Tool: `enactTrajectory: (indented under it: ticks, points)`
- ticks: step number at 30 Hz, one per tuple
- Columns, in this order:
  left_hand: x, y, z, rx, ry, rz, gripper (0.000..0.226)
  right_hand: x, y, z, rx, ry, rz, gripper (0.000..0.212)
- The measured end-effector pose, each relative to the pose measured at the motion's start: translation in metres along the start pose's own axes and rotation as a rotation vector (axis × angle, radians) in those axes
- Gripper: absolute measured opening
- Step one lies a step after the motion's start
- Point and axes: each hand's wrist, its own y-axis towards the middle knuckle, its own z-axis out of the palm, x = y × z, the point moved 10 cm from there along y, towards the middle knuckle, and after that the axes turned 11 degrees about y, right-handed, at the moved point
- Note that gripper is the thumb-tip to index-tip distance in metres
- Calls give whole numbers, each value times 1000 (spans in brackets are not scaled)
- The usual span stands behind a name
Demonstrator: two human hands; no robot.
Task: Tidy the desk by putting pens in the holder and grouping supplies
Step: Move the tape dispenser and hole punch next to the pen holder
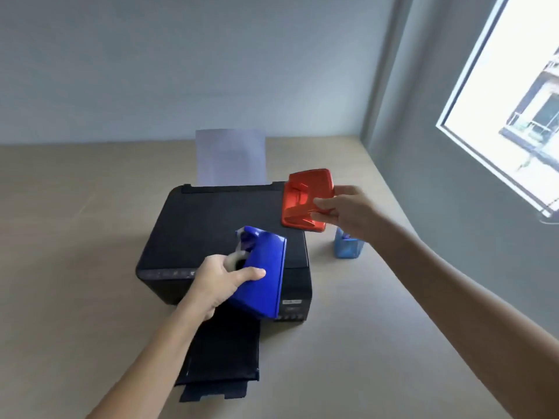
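Supplies in both hands, held above a black printer [211, 225] on a light wood desk [75, 237].

Left hand [220, 282]: fingers curled around a blue tape dispenser [263, 276], thumb lying across its flat side. Roll of tape [237, 257] visible at the dispenser's near end, partly under the fingers. Dispenser tilted, off the printer lid, over the front right part of the printer.

Right hand [341, 213]: thumb and fingers pinched on the right edge of an orange hole punch [305, 201]. Punch held tilted, above the printer's back right corner. Cannot tell if its lower edge touches the lid.

The 2 items are apart, blue nearer the person, orange farther and to the right.

Pale blue holder [346, 247] stands on the desk just right of the printer, below the right hand and partly hidden by it. Contents too blurred to make out.

White paper [231, 157] stands upright in the printer's rear feed. Black output tray [220, 358] extends from the front toward the person, partly under the left forearm.

Grey wall [181, 71] behind the desk. Bright window [520, 95] on the right.
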Motion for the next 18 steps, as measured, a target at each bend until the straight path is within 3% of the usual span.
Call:
enactTrajectory:
  ticks: [2, 5, 6, 8, 10, 15, 18]
  points:
    - [-12, 5, 67, 121, 41, 1, 16, 9, -14, -65, -79, 19, -6, 12]
    - [-16, 8, 159, 283, 136, -29, 45, 5, -33, -154, -190, 92, 42, 8]
    - [-16, 10, 184, 311, 178, -37, 49, 0, -38, -181, -227, 117, 57, 16]
    - [-13, 10, 226, 349, 260, -59, 37, -14, -48, -227, -294, 137, 98, 23]
    - [-7, 13, 254, 349, 321, -99, 21, -32, -56, -261, -340, 142, 150, 19]
    - [2, 47, 274, 208, 628, -55, 30, -86, -61, -314, -411, 60, 277, 11]
    - [-5, 66, 271, 81, 692, -29, 31, -118, -55, -327, -384, -30, 358, 9]
